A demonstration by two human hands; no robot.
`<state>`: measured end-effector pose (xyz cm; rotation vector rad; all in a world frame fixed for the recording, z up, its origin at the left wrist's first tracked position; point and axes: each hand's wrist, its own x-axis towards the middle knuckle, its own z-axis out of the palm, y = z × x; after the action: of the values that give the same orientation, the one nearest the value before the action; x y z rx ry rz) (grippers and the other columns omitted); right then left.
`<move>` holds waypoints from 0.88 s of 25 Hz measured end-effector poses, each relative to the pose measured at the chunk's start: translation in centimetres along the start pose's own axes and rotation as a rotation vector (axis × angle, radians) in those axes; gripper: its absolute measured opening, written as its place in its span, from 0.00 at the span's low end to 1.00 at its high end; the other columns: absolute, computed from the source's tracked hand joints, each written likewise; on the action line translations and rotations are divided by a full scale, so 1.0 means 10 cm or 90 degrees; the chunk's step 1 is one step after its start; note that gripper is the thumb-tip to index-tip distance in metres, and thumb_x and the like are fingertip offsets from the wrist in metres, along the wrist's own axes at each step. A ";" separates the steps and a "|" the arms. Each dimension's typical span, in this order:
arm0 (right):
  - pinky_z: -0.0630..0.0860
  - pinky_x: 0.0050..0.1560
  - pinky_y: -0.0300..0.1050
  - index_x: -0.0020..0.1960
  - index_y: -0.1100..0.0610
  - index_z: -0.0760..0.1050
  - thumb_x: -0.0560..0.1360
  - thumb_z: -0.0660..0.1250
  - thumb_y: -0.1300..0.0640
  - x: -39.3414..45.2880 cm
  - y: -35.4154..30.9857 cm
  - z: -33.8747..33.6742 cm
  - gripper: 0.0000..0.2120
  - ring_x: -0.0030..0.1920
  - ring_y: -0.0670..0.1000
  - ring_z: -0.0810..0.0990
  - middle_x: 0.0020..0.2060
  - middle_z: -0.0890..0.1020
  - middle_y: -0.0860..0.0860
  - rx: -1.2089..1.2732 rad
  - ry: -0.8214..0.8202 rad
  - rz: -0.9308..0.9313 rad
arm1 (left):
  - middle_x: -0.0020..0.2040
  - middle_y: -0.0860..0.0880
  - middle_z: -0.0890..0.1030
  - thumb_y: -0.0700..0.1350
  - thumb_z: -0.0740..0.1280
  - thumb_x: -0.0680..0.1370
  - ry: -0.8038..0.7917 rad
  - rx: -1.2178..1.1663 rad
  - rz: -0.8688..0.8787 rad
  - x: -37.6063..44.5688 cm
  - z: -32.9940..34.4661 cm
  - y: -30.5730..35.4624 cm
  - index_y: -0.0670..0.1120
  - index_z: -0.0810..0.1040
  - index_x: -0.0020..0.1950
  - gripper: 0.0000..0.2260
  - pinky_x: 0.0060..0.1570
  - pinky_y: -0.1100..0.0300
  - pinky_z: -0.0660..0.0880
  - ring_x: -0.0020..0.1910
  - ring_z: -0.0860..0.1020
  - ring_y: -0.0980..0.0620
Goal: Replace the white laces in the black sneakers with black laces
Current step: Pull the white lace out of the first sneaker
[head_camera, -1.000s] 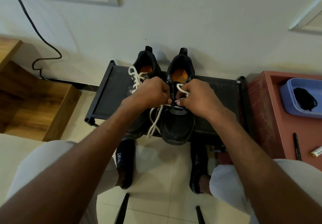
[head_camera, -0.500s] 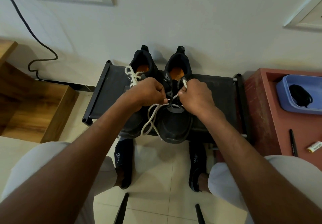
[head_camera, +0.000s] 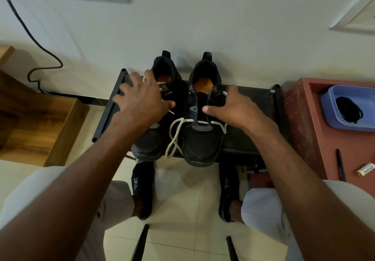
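Black sneakers (head_camera: 182,118) side by side on black rack (head_camera: 253,143) against wall; long axes toward the wall, heels at wall, toes over rack's near edge. White lace (head_camera: 176,132) threaded only through lowest eyelets of right-hand sneaker, loose ends trailing between the toes. Left hand (head_camera: 140,100) spread, fingers straight, over left-hand sneaker. Right hand (head_camera: 233,108) relaxed, fingers released, beside right-hand sneaker's collar. Black laces (head_camera: 348,109) in blue tray (head_camera: 332,118), right of rack.
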<state>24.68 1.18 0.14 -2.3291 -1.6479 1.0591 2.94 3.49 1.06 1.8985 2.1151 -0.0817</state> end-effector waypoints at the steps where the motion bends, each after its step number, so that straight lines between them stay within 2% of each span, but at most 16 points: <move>1: 0.76 0.67 0.63 0.82 0.54 0.52 0.73 0.75 0.34 -0.01 -0.01 0.04 0.51 0.72 0.64 0.73 0.77 0.68 0.58 0.020 -0.064 0.002 | 0.75 0.33 0.62 0.68 0.71 0.74 -0.046 -0.014 -0.040 0.00 0.04 -0.08 0.48 0.52 0.80 0.46 0.67 0.31 0.69 0.72 0.66 0.27; 2: 0.76 0.67 0.63 0.84 0.53 0.46 0.72 0.74 0.33 -0.03 -0.02 0.08 0.55 0.73 0.63 0.72 0.79 0.66 0.58 0.020 -0.117 0.007 | 0.75 0.31 0.63 0.71 0.68 0.73 -0.087 -0.034 -0.073 0.02 0.07 -0.16 0.48 0.48 0.81 0.49 0.67 0.32 0.70 0.73 0.67 0.27; 4: 0.73 0.70 0.63 0.84 0.54 0.36 0.71 0.73 0.30 -0.01 0.01 0.16 0.61 0.76 0.65 0.68 0.81 0.63 0.59 -0.015 -0.157 0.034 | 0.76 0.31 0.66 0.74 0.64 0.74 -0.148 -0.081 -0.136 0.10 0.10 -0.27 0.46 0.41 0.83 0.52 0.70 0.36 0.67 0.75 0.66 0.30; 8: 0.68 0.75 0.63 0.83 0.55 0.29 0.70 0.69 0.25 0.02 0.05 0.22 0.65 0.80 0.65 0.62 0.83 0.56 0.60 0.017 -0.217 0.116 | 0.82 0.34 0.57 0.77 0.62 0.72 -0.256 -0.265 -0.249 0.12 0.10 -0.29 0.46 0.41 0.84 0.55 0.73 0.33 0.63 0.78 0.60 0.30; 11: 0.68 0.74 0.63 0.83 0.56 0.29 0.71 0.68 0.25 -0.02 0.03 0.25 0.65 0.81 0.65 0.59 0.84 0.53 0.59 0.052 -0.243 0.123 | 0.82 0.35 0.57 0.75 0.63 0.73 -0.295 -0.368 -0.261 0.05 0.16 -0.18 0.45 0.43 0.84 0.53 0.73 0.35 0.63 0.78 0.61 0.31; 14: 0.68 0.74 0.61 0.84 0.56 0.32 0.70 0.71 0.28 -0.01 0.03 0.26 0.65 0.81 0.64 0.59 0.84 0.56 0.57 0.129 -0.249 0.116 | 0.81 0.36 0.61 0.70 0.66 0.76 -0.276 -0.456 -0.252 0.06 0.20 -0.12 0.44 0.45 0.84 0.51 0.72 0.38 0.64 0.76 0.66 0.34; 17: 0.69 0.72 0.58 0.85 0.57 0.36 0.70 0.75 0.31 0.01 0.05 0.27 0.65 0.80 0.62 0.62 0.83 0.59 0.56 0.198 -0.227 0.112 | 0.80 0.37 0.62 0.72 0.68 0.72 -0.264 -0.507 -0.239 0.15 0.27 -0.17 0.46 0.46 0.84 0.53 0.72 0.40 0.66 0.76 0.66 0.35; 19: 0.69 0.71 0.57 0.85 0.57 0.38 0.70 0.76 0.32 0.02 0.06 0.28 0.64 0.80 0.62 0.63 0.82 0.60 0.56 0.203 -0.214 0.105 | 0.80 0.37 0.63 0.74 0.69 0.70 -0.268 -0.532 -0.239 0.17 0.30 -0.21 0.47 0.46 0.84 0.55 0.73 0.39 0.68 0.76 0.67 0.35; 22: 0.65 0.75 0.59 0.84 0.56 0.34 0.71 0.72 0.29 0.03 0.09 0.28 0.64 0.81 0.63 0.60 0.83 0.57 0.58 0.152 -0.218 0.097 | 0.80 0.37 0.62 0.75 0.68 0.70 -0.263 -0.547 -0.235 0.13 0.34 -0.21 0.48 0.47 0.84 0.55 0.73 0.38 0.66 0.76 0.66 0.35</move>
<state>23.82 0.23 -2.58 -2.2379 -1.3556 1.6634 1.39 3.67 -2.86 0.9013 1.7587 0.2872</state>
